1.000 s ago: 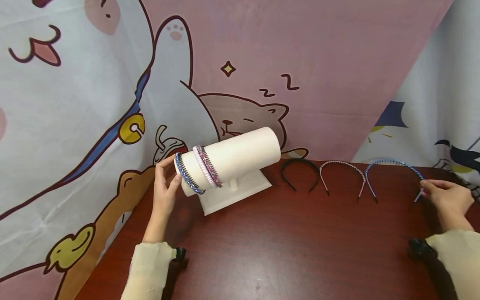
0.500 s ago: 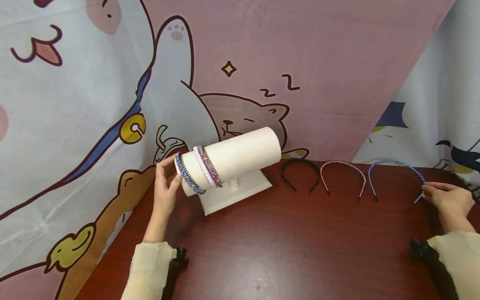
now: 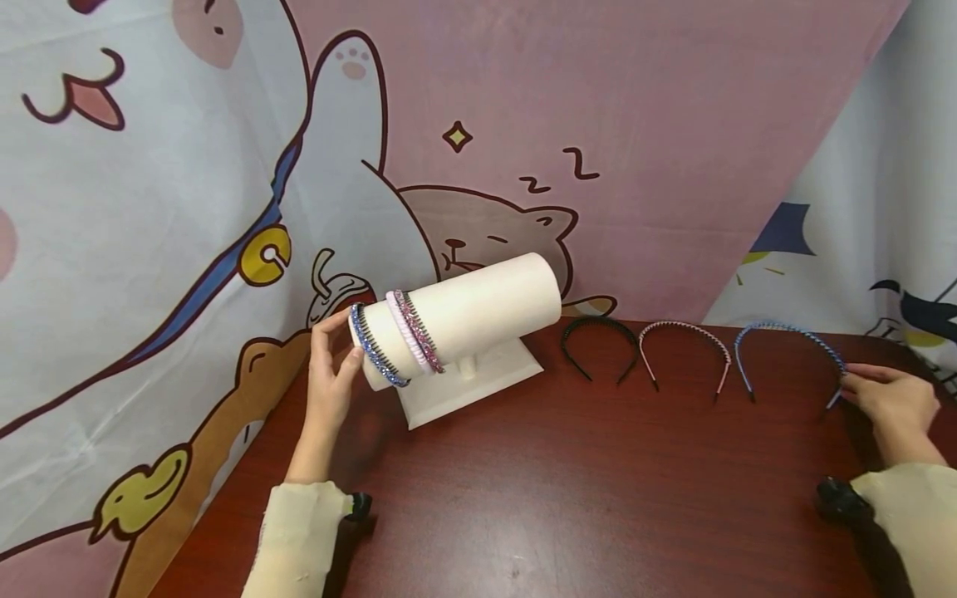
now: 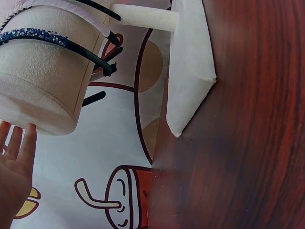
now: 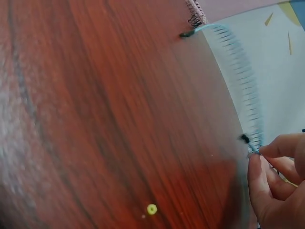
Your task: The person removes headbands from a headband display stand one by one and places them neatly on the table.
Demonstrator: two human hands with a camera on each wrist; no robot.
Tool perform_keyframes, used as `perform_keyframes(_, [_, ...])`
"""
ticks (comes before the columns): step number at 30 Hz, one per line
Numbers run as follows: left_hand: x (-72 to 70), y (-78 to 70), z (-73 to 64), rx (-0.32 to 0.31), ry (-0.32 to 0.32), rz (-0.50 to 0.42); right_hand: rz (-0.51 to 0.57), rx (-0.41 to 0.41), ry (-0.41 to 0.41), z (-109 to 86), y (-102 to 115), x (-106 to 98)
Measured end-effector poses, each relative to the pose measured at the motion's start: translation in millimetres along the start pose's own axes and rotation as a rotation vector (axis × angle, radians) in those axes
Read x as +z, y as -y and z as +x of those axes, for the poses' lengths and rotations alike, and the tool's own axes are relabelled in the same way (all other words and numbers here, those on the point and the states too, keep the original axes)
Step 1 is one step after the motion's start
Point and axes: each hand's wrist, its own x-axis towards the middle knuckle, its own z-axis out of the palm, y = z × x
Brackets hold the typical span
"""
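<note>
The blue headband (image 3: pixel 794 327) has shifted slightly rightward, away from the pink headband (image 3: pixel 682 324), along the desk's (image 3: pixel 598 490) back edge. The right hand's (image 3: pixel 893 407) grip pinches its right end; the left hand's (image 3: pixel 331 390) grip is loose, straight fingers touching the white stand's (image 3: pixel 482 307) end.

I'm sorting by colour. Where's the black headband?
In the head view, the black headband sits right of centre, between the white stand and the loose pink headband.
</note>
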Motion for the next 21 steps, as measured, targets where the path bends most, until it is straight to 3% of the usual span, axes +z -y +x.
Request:
perform_keyframes(5, [0.1,0.2,-0.9,0.0,-0.003,-0.01,-0.053,-0.025,0.003,0.4,0.0,4.4])
perform_keyframes(11, [0.7,-1.0,0.1,0.002,-0.001,-0.005,-0.045,-0.038,0.001,-0.3,0.1,4.9])
perform_keyframes(21, [0.6,-2.6,1.4,-0.004,0.004,0.0,0.078,-0.026,0.006,-7.6,1.7,-1.2])
